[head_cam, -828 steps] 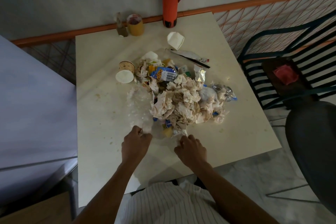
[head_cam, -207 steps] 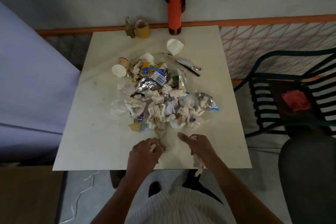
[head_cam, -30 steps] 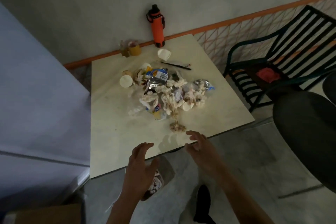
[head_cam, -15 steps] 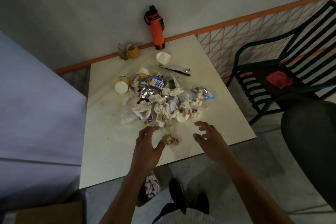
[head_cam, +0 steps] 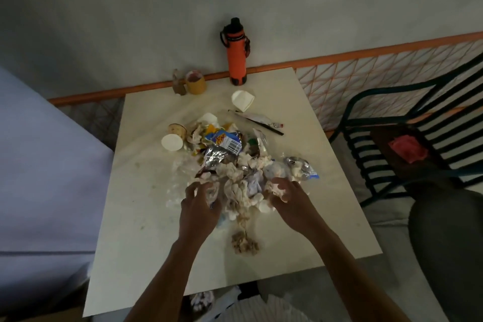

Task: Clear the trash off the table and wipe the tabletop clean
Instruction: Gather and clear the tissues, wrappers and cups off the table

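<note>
Dim indoor light, soft shadows, wide-angle bending at the edges, dark murky corners, slight blur

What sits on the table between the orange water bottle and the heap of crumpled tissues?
In the head view, a crushed white paper cup and a black stick beside a flat wrapper lie between orange bottle and tissue heap.

- The left hand (head_cam: 200,205) is covering the crumpled white tissues (head_cam: 236,188) at the heap's seven o'clock edge.
- The dark slatted metal chair (head_cam: 407,138), at three o'clock, is running off the frame's edge.
- Print on the blue barcode-bearing snack wrapper (head_cam: 226,140) is staying too small to read.
</note>
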Action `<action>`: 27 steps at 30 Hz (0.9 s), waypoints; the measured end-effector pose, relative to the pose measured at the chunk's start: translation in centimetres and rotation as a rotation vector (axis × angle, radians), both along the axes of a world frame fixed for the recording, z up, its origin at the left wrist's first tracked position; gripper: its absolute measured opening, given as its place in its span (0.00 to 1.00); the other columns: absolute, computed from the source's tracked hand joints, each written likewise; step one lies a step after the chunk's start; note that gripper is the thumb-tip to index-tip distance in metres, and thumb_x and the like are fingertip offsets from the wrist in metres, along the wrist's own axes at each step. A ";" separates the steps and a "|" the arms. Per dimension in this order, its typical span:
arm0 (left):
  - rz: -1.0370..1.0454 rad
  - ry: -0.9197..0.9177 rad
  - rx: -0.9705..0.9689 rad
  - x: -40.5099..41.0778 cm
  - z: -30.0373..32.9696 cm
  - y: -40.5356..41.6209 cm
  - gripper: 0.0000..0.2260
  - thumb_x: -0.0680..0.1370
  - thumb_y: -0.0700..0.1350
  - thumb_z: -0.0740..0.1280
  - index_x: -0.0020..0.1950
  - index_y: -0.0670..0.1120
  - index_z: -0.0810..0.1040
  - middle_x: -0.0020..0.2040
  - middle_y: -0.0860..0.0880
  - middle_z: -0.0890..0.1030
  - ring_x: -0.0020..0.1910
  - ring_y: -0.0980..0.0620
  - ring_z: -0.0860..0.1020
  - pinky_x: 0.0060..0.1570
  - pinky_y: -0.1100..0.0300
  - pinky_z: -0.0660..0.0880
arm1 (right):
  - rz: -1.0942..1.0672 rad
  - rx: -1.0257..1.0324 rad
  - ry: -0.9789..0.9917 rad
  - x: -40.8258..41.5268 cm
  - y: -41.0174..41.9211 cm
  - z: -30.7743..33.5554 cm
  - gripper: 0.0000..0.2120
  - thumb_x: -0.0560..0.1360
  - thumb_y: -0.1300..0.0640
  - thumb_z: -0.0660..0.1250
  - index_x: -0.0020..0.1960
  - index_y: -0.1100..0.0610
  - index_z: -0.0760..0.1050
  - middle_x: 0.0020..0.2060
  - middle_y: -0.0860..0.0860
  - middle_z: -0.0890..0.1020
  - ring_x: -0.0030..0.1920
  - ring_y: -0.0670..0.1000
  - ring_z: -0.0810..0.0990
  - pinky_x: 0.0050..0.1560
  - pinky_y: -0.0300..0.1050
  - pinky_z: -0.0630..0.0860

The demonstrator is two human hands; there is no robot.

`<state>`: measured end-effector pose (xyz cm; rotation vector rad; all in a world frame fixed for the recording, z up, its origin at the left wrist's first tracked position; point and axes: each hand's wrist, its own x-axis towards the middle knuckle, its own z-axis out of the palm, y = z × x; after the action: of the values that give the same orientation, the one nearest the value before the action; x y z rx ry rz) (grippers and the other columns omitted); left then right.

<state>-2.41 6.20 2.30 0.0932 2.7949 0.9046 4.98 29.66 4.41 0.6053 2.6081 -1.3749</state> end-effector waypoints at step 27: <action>0.243 0.051 0.002 -4.8 1.1 2.2 0.21 0.78 0.35 0.65 0.65 0.57 0.79 0.55 0.52 0.74 0.50 0.51 0.78 0.43 0.66 0.72 | 0.337 0.350 -0.146 -15.1 2.3 -4.2 0.24 0.76 0.52 0.69 0.71 0.45 0.69 0.66 0.53 0.71 0.63 0.57 0.72 0.55 0.51 0.74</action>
<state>-7.20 8.45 3.37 -0.2314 2.8969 0.9694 -10.15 31.97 0.26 0.2689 2.6872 -0.7570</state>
